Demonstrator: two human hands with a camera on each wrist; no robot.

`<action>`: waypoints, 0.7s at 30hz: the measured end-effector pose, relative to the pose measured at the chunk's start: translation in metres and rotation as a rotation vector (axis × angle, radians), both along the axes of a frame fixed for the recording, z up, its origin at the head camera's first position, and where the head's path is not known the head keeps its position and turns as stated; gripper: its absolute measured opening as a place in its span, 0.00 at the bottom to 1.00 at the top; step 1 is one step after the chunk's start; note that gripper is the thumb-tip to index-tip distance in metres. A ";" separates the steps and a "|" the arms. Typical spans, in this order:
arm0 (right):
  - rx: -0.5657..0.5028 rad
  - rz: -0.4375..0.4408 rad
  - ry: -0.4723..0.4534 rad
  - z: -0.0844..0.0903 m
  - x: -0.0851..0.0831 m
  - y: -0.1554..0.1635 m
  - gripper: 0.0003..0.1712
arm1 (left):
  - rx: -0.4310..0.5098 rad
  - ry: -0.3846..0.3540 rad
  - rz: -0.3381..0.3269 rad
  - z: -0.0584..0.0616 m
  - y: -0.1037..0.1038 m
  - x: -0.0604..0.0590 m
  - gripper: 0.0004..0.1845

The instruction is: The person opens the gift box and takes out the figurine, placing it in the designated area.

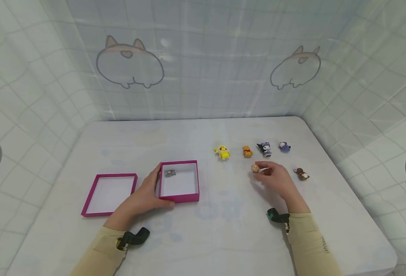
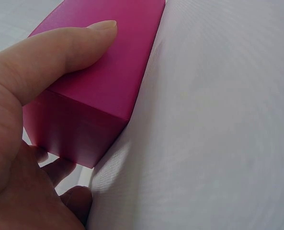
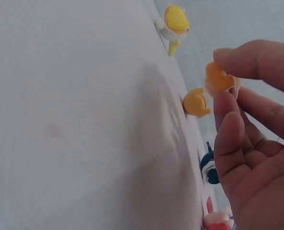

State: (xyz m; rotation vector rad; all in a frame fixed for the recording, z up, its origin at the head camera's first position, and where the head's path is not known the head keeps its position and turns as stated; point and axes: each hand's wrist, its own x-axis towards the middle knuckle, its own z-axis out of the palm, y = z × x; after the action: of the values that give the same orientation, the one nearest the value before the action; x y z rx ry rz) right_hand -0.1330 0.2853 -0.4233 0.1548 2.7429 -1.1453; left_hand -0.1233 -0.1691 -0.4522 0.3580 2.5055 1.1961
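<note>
My left hand grips the left side of an open magenta box. In the left wrist view the thumb lies along one wall of the box and the fingers bend round its corner. A small grey figure lies inside the box near its back left. My right hand pinches a small figurine between thumb and fingertips. In the right wrist view this figurine looks orange and pale, held above the table; the fingers hide part of it.
A magenta lid lies left of the box. Behind the right hand stand a yellow figurine, an orange bear in red, a black and purple figurine and a blue one. A brown figurine lies to its right.
</note>
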 end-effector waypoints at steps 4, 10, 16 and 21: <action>0.015 -0.005 -0.014 0.000 0.001 0.002 0.30 | -0.003 -0.004 0.003 0.000 0.000 0.000 0.75; 0.038 0.000 -0.034 0.002 0.004 0.003 0.30 | -0.010 -0.004 0.004 -0.001 0.001 0.000 0.75; 0.102 0.027 -0.034 0.003 0.003 0.003 0.29 | -0.007 0.002 0.002 0.002 0.001 0.000 0.75; 0.139 0.033 -0.060 0.004 0.003 0.001 0.30 | -0.002 -0.002 -0.001 0.004 0.001 -0.002 0.76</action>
State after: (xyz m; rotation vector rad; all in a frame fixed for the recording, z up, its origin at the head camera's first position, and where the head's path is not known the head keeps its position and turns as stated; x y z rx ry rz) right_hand -0.1297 0.2868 -0.4196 0.1575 2.7601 -0.9259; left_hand -0.1248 -0.1678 -0.4485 0.3576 2.5046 1.1928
